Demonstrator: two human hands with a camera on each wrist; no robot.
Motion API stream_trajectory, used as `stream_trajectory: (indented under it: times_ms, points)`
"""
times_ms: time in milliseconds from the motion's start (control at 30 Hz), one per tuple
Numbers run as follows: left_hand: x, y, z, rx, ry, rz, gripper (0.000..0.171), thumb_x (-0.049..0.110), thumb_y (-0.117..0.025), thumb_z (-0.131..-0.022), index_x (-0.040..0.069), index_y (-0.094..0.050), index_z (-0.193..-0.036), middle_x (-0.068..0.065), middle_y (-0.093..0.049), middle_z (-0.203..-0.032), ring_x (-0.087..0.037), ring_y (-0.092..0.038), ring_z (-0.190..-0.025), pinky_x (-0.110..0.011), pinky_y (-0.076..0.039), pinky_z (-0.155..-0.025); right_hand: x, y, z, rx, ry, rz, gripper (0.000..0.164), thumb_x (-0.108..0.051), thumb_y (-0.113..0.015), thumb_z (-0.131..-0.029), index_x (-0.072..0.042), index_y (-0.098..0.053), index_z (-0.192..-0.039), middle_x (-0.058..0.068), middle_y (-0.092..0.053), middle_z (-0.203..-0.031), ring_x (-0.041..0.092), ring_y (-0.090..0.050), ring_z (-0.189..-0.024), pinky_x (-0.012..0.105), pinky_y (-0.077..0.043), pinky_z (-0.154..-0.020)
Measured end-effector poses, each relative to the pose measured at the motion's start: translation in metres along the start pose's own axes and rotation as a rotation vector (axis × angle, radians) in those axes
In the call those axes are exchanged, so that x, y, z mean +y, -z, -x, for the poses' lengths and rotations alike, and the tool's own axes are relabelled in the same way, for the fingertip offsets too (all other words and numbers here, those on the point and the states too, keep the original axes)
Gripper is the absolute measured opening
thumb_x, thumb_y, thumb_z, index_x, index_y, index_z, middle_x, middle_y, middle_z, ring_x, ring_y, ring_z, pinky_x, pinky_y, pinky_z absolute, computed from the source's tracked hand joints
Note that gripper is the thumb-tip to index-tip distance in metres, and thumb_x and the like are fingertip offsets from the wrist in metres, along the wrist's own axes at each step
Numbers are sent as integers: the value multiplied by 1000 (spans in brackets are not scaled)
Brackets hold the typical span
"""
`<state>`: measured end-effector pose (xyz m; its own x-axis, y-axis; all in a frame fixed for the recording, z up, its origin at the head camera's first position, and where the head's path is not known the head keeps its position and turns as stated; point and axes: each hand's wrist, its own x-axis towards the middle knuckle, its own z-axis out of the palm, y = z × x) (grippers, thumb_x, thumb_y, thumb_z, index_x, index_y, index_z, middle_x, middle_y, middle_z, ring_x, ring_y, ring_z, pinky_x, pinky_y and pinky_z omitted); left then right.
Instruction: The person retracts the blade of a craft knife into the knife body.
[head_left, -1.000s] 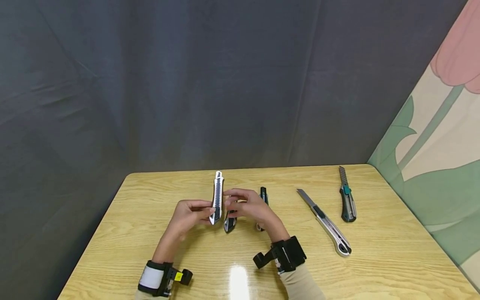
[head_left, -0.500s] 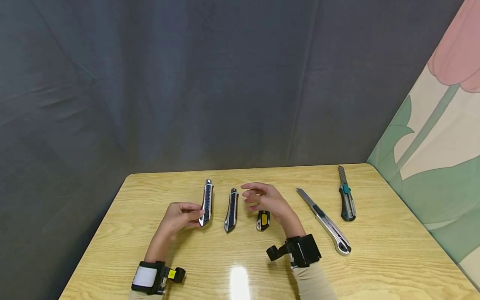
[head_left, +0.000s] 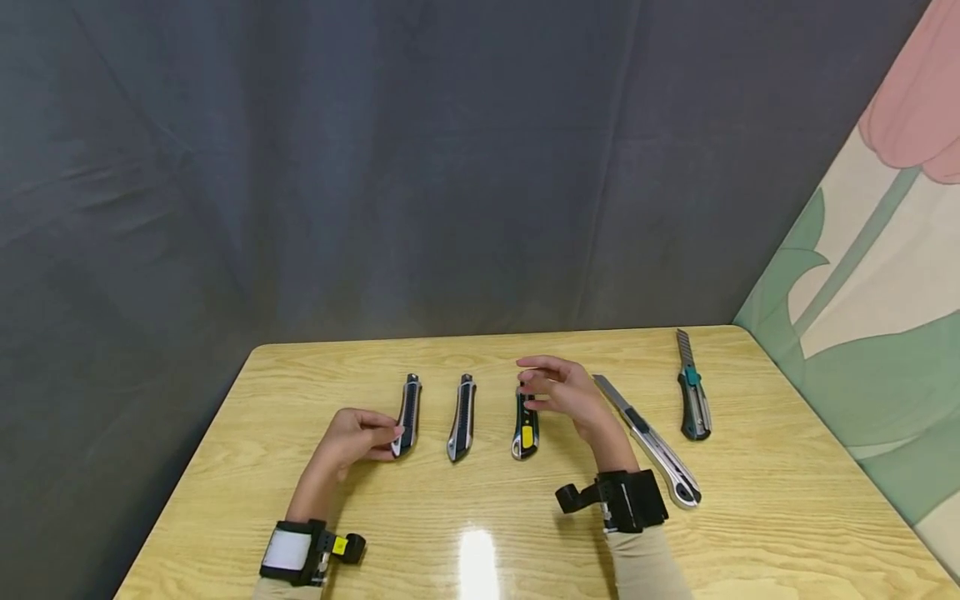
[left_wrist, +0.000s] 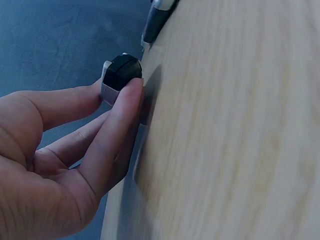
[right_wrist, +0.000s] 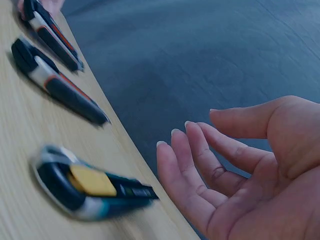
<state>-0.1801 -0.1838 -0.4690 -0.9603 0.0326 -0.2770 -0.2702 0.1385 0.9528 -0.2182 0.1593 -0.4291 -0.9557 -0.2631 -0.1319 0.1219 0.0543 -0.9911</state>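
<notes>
My left hand (head_left: 358, 435) pinches the lower end of a black-and-silver box cutter (head_left: 407, 412) between thumb and fingers, low over the table. In the left wrist view its dark end (left_wrist: 122, 72) shows between the fingertips. A similar box cutter (head_left: 462, 418) lies just to its right, parallel. Further right lies a box cutter with a yellow slider (head_left: 527, 435). My right hand (head_left: 566, 389) hovers by its top end, partly covering it in the head view. The right wrist view shows this hand's fingers (right_wrist: 195, 185) loosely bent, holding nothing.
A long silver box cutter (head_left: 652, 446) with its blade out lies slanted to the right. Beyond it lies a box cutter with a teal slider (head_left: 693, 392), blade also out. The wooden table (head_left: 420, 533) ends at a dark curtain (head_left: 450, 183).
My left hand has moved left and lowered its box cutter to the table. My right hand has moved right, from the middle box cutter to beside the yellow-slider one, uncovering both.
</notes>
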Motion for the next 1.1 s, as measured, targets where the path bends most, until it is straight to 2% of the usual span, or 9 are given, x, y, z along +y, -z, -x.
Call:
stream_trajectory:
  times_ms: [133, 367, 500, 700, 933, 1100]
  points:
    - [-2, 4, 2, 3, 2, -26, 30, 6, -72, -80, -11, -65, -105, -23, -68, -95, -29, -67, -73, -34, -63, -63, 0, 18, 6, 28, -3, 31, 37, -9, -56, -93, -7, -53, -130, 24, -52, -127, 39, -53, -112, 56, -51, -93]
    - [1, 11, 5, 62, -15, -105, 25, 8, -74, -79, -6, -68, -100, -19, -69, -90, -26, -66, -68, -34, -63, -60, -1, 51, 19, 78, 10, 96, 39, -10, -51, -96, -3, -48, -134, 26, -50, -129, 39, -53, -112, 55, -52, -93]
    - [1, 11, 7, 77, -12, -168, 25, 10, -75, -79, -4, -69, -98, -17, -70, -87, -24, -66, -69, -33, -63, -59, 2, 69, 29, 134, 27, 220, 39, -13, -53, -95, -2, -49, -133, 27, -53, -127, 39, -55, -108, 54, -54, -90]
    - [1, 13, 10, 112, -14, -195, 22, 8, -76, -77, -4, -69, -95, -16, -71, -82, -25, -66, -66, -34, -62, -57, 6, 94, 42, 181, 34, 471, 38, -22, -51, -97, -3, -52, -131, 25, -53, -128, 35, -55, -106, 51, -56, -86]
    - [4, 14, 13, 134, -24, -262, 20, 10, -76, -77, -3, -69, -92, -14, -71, -75, -25, -65, -60, -37, -62, -52, 2, 101, 52, 303, 57, 674, 36, -23, -55, -95, -3, -57, -125, 25, -61, -117, 36, -57, -103, 49, -56, -77]
    - [5, 14, 14, 127, -20, -288, 21, 12, -75, -78, -2, -69, -92, -14, -72, -74, -27, -66, -59, -38, -61, -50, 2, 103, 53, 270, 1, 832, 39, -25, -59, -92, -1, -58, -123, 24, -65, -112, 36, -59, -97, 48, -56, -73]
